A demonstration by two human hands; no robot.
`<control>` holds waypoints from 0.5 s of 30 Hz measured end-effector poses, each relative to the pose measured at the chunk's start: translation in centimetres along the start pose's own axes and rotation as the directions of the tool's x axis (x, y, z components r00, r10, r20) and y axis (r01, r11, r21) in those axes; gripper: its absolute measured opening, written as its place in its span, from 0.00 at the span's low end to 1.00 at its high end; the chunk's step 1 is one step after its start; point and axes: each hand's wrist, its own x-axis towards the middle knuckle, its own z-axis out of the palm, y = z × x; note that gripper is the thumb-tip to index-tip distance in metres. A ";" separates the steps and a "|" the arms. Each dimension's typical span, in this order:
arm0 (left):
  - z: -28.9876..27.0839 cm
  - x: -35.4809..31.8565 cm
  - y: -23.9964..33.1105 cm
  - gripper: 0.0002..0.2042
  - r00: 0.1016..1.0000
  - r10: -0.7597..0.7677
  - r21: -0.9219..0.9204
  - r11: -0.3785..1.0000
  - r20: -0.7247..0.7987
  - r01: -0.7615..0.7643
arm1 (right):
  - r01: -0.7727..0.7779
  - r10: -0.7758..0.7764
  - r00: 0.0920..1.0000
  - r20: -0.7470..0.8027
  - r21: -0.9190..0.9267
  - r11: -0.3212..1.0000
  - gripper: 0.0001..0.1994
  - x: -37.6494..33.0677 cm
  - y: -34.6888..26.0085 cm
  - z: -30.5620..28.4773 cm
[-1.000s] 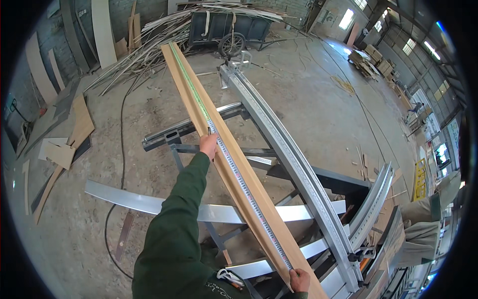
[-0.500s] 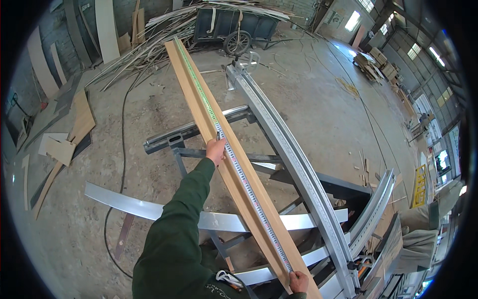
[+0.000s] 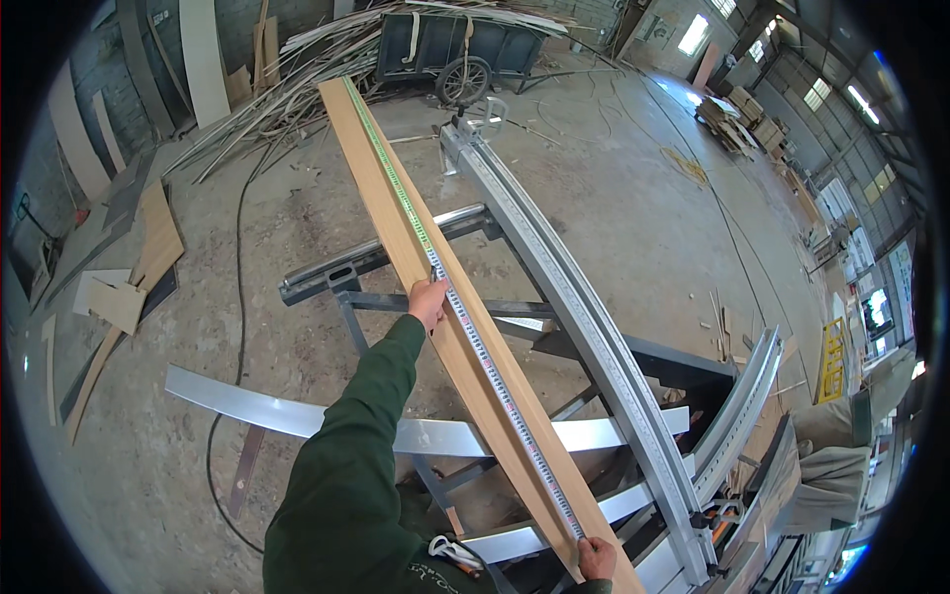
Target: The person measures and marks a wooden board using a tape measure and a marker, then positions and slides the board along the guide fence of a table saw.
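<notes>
A long pale wooden board (image 3: pixel 374 203) slants from the far left down to the near right, across a metal frame. Along its length lies the extended blade of a tape measure (image 3: pixel 498 384), greenish toward the far end and white nearer me. My left hand (image 3: pixel 428 302), its fingers closed, rests on the board's left side against the blade. A thin dark tip shows by its fingertips, too small to name. At the near end of the blade, my right hand (image 3: pixel 597 558) is closed on the tape measure, low on the board; its palm side is hidden.
A silver metal rail (image 3: pixel 564 262) runs right of the board. Curved silver strips (image 3: pixel 247 401) cross beneath it. A dark cart (image 3: pixel 460 49) stands at the back beside piled wood strips (image 3: pixel 297 74). Board offcuts (image 3: pixel 119 302) and a black cable (image 3: pixel 240 297) lie on the floor at left.
The view has shifted slightly, so the board's far end sits a little further left. Both hands keep their places on the board and tape measure.
</notes>
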 end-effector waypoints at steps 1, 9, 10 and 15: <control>-0.3 0.1 -0.2 0.11 1.000 -0.002 -0.014 1.000 0.011 0.002 | -0.006 0.006 1.000 -0.002 0.001 1.000 0.17 0.0 -0.2 0.0; -3.2 -3.6 2.6 0.10 0.981 0.152 0.393 0.900 0.121 -0.188 | 0.012 -0.012 1.000 0.000 -0.038 0.999 0.18 0.6 -1.0 0.3; -2.4 -6.0 5.2 0.11 0.949 0.255 0.370 0.876 0.188 -0.309 | 0.010 -0.009 1.000 0.010 -0.055 0.998 0.18 1.0 -1.0 0.5; 6.2 -24.6 17.1 0.12 0.640 0.535 -0.177 0.825 0.552 -0.537 | -0.029 0.036 0.997 0.067 -0.096 0.995 0.23 1.5 3.4 0.5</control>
